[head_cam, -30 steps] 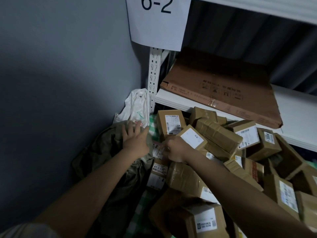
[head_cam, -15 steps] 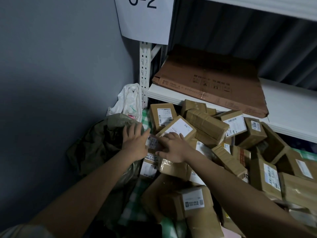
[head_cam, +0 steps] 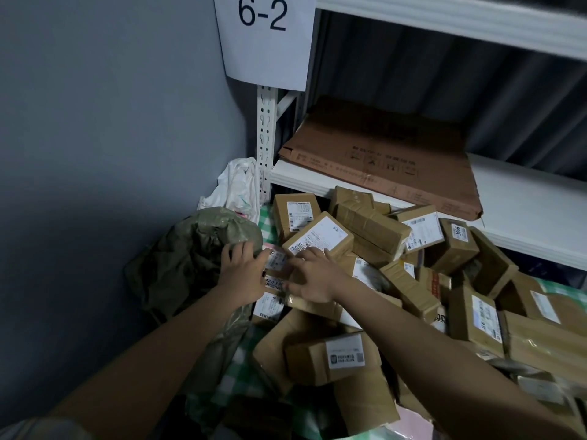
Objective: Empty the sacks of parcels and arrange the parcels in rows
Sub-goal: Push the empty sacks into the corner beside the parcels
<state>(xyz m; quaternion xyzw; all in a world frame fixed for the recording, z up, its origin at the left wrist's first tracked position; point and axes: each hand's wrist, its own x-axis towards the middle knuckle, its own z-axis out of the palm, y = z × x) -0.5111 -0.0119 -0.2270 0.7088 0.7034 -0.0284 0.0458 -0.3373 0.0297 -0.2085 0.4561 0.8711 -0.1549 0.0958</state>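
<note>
Reaching beside the green sack, the left hand and right hand spread relaxed fingers over a small parcel, likely steadying it amid the jumbled pile.

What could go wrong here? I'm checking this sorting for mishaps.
The parcels lie in a loose heap, some tilted on others; pulling the small one between the left hand and right hand could topple neighbours. The sack lies crumpled beside the heap and may hide parcels. Dim light makes labels hard to read.
</note>
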